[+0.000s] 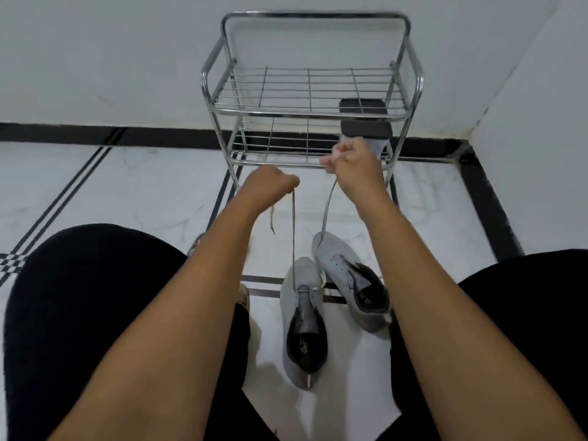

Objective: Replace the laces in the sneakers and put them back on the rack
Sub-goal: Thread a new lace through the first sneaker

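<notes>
Head view, hands: both arms reach forward over the knees toward the rack; left hand (270, 183) and right hand (356, 163) are raised above the shoes.
Left hand fingers: clenched round one end of the lace (293, 237), which runs straight down, taut, to the near sneaker; a short loose tail hangs from the same fist.
Right hand fingers: curled and pinching the other end of the lace, which drops in a slight curve toward the shoes; its lowest stretch crosses in front of the far sneaker's toe.
Near sneaker (302, 316): grey, on the floor between the person's legs, toe pointing to the rack; the lace crosses its lowest eyelets, the rest of the eyelets stand unlaced, tongue and dark lining exposed.
Far sneaker (346, 275): grey, just beside the near one on the right, angled, toe touching or nearly touching its neighbour; eyelets look bare, though I cannot tell for certain.
Rack (311, 106): chrome wire, two shelves, standing against the white wall in the corner, beyond the shoes.
Dark object (362, 108): flat, rounded, lying at the right end of the top shelf; what it is I cannot tell.
Floor (127, 186): white marble-look tiles with black border strips.
Legs: black trousers, knees either side of the frame.
</notes>
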Tool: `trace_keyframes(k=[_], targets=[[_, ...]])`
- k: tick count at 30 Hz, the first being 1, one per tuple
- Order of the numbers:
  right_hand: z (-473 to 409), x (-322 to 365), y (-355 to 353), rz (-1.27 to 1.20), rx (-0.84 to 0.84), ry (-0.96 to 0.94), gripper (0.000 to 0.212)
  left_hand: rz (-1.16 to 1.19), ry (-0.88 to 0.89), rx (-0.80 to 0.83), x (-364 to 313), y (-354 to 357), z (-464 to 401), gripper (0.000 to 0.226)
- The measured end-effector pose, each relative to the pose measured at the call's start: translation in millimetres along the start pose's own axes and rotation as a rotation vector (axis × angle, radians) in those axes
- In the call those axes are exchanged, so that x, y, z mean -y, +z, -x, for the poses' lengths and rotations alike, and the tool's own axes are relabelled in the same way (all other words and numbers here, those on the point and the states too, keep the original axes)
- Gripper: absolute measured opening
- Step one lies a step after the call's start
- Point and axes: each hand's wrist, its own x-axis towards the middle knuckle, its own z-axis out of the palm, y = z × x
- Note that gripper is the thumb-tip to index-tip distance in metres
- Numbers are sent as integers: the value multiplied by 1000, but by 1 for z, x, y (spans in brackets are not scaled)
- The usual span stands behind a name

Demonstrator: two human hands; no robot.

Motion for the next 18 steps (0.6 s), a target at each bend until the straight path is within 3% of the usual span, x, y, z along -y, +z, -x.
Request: trace_keyframes(k=[6, 9, 13, 18], targets=[[-19, 81, -37, 39, 100, -205, 6, -147, 183, 47, -49, -74, 1, 21], [-24, 93, -47, 101, 94, -256, 3, 54, 225, 30, -56, -96, 3, 17], [-19, 89, -50, -8, 102, -208, 7, 469, 176, 70, -49, -95, 2, 18], [-15, 99, -54, -110, 111, -196, 9, 445, 301, 86, -59, -92, 8, 29]])
